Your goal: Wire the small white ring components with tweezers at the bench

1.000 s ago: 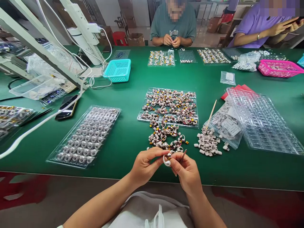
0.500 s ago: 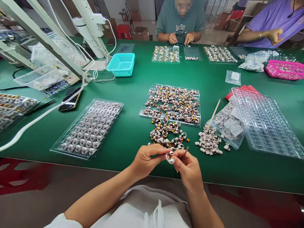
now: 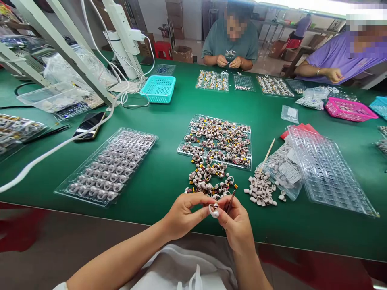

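Close to the table's front edge, my left hand (image 3: 183, 215) pinches a small C-shaped clip-on earbud (image 3: 214, 212) between thumb and fingertips. The thumb and index finger of my right hand (image 3: 237, 221) close on the earbud's other side. A thin brownish tool like tweezers (image 3: 231, 201) is also tucked in my right hand, its end pointing up. Just beyond my fingers lies a loose heap of similar earbuds (image 3: 208, 177) with orange and dark red bits. Behind the heap, a clear tray (image 3: 248, 161) is covered with more of them. Small beige caps (image 3: 261, 189) are piled right of my hands.
At left are a filled tray of beige parts (image 3: 99, 173), a phone (image 3: 89, 125) and a white cable (image 3: 39, 161). A turquoise basket (image 3: 159, 89) stands farther back. Right are a wooden stick (image 3: 268, 149), a bag of caps (image 3: 287, 173) and clear trays (image 3: 332, 173). Two people sit opposite.
The view has tipped upward and shifted, showing more of the background. My hands still hold the earbud together, which has turned slightly between my fingers.
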A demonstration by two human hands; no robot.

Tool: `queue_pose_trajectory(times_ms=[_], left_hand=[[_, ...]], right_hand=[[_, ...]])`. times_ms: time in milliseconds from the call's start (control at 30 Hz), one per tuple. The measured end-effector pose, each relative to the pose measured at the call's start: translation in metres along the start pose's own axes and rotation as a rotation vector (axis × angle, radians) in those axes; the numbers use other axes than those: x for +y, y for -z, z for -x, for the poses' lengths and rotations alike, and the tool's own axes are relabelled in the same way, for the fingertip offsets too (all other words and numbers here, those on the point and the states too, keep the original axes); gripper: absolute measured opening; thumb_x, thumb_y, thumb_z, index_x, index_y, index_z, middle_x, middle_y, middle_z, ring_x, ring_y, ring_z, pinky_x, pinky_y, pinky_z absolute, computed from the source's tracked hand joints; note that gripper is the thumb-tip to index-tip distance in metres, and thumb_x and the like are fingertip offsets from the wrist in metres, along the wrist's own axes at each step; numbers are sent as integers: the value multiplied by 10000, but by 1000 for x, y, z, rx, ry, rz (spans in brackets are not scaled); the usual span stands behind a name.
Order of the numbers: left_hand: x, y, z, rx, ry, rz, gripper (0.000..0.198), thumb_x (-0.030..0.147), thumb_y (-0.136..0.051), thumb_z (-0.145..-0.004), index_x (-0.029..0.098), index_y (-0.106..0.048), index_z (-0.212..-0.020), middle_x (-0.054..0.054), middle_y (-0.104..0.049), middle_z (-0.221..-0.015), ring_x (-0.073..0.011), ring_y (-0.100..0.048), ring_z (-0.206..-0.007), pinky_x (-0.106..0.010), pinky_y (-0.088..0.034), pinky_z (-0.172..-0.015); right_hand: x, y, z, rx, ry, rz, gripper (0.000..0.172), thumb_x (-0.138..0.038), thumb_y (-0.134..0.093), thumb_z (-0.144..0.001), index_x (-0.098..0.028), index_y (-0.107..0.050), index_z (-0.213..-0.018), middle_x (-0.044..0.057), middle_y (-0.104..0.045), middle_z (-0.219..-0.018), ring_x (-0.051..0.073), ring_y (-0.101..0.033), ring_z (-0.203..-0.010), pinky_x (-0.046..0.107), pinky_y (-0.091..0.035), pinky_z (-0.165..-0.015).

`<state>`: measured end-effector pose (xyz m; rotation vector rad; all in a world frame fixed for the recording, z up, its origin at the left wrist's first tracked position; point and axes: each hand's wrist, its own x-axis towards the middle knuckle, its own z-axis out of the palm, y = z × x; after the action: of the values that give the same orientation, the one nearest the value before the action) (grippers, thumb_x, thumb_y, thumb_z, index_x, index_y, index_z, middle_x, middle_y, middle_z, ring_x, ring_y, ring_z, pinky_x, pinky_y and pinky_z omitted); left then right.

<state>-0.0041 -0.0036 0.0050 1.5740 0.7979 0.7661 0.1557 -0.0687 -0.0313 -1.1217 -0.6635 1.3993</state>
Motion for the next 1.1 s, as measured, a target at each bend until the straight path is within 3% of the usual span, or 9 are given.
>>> queue_pose_trajectory(times_ms=[167, 367, 567, 833, 967, 1100], left_hand=[[8, 5, 1, -50, 79, -118, 212, 258, -637, -851, 137, -785, -945, -76, -764, -807, -173, -669, -726, -253, -502, -691], [14, 9, 0, -90, 62, -155, 220, 174, -607, -827, 155, -739, -1002, -55, -775, -876, -166, -690, -777, -243, -520, -742], [20, 14, -6, -125, 131, -178, 115, 190, -650, -806, 135, -739, -853, -47, -759, -770, -157, -669, -703, -228, -508, -684], [4, 4, -6, -88, 210, 190, 238, 299, -727, -804, 143, -781, -975, -94, -789, -923, -216, -719, -844, -274, -554, -779], [-2, -1, -3, -12, 182, 199, 203, 290, -755, -780, 157, -800, -927, -92, -788, -902, -214, -713, -831, -270, -552, -763], [-1, -4, -3, 35, 173, 200, 191, 272, -774, -759, 148, -801, -902, -87, -783, -856, -204, -705, -800, -267, -546, -751]], right_hand=[[-9, 4, 4, -82, 89, 195, 232, -363, -741, -818, -201, -654, -961, 3, -576, -769, 130, -497, -685, 231, -433, -591], [-22, 7, 5, -100, 116, 343, 196, -364, -705, -842, -209, -670, -957, 16, -588, -834, 125, -451, -652, 241, -395, -577], [-29, 3, 0, -193, 133, 377, 122, -320, -645, -894, -202, -677, -908, 23, -586, -831, 138, -510, -690, 254, -414, -613], [-3, -1, 2, 27, 188, 149, 142, -349, -683, -867, -214, -651, -897, 4, -585, -802, 132, -531, -685, 239, -451, -611], [5, -6, 2, 119, 200, 107, 166, -364, -703, -849, -213, -644, -884, 0, -575, -789, 118, -503, -638, 233, -431, -570], [8, -9, 2, 124, 217, 98, 152, -354, -694, -859, -225, -642, -920, 0, -577, -812, 116, -501, -642, 232, -420, -564]])
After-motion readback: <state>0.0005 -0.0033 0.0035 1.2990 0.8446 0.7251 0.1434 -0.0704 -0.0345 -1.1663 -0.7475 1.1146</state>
